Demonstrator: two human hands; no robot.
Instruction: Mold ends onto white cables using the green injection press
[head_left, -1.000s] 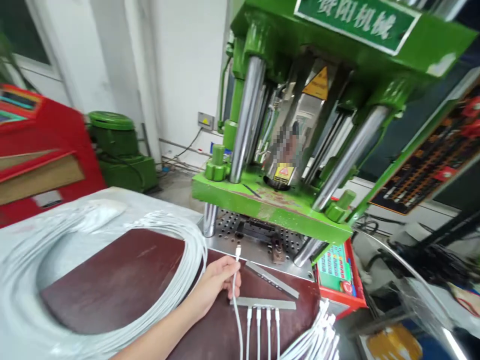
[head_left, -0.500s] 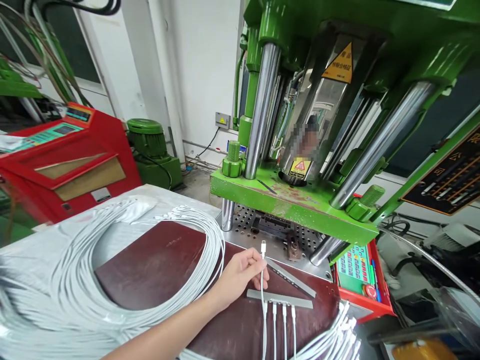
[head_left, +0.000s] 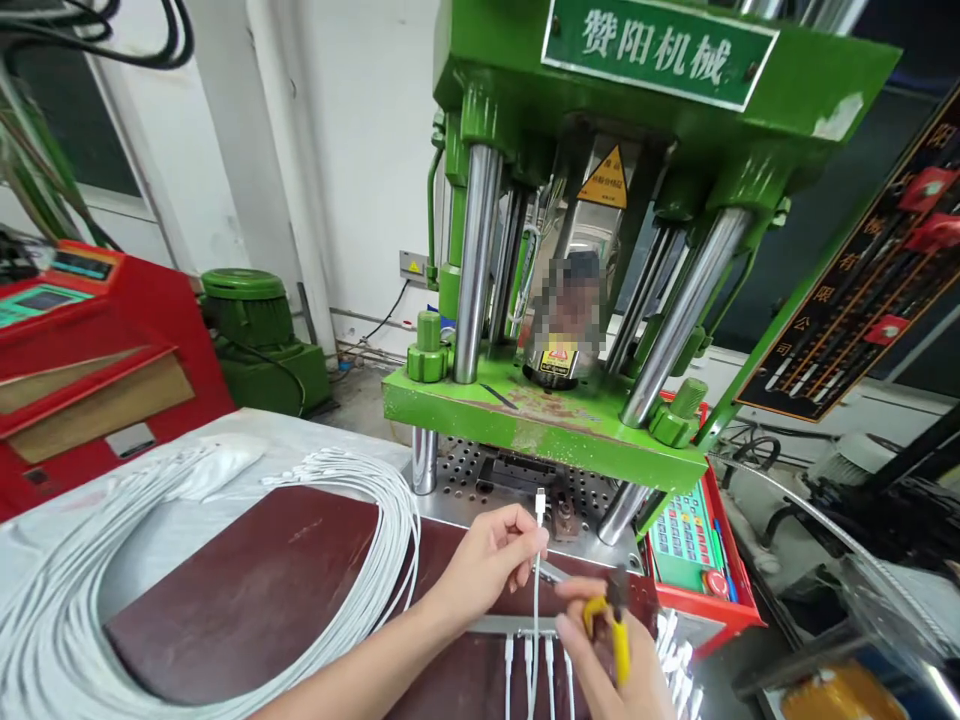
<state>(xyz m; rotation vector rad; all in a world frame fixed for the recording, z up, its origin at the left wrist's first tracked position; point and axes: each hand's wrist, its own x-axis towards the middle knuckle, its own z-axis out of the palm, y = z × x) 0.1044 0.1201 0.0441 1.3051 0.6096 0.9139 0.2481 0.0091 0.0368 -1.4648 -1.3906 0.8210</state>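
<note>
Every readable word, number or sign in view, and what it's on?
"赞阳机械": green nameplate on the green press.
"阳", then lower "械有限公司": black panel, right.
Warning triangle, caption too small: yellow label.
Yellow triangle sign, marking too small: grey wall box.
Orange triangular sticker: characters too blurred.
Keypad legends: too small.

I pinch a slim white cable [head_left: 536, 595] upright in my left hand [head_left: 496, 552], its metal-tipped plug [head_left: 541, 507] up by the table's [head_left: 255, 585] far edge, the cord running down. My right hand [head_left: 611, 655] holds yellow-handled pliers [head_left: 621, 650], blurred, dark head up, near the table's right edge.
</note>
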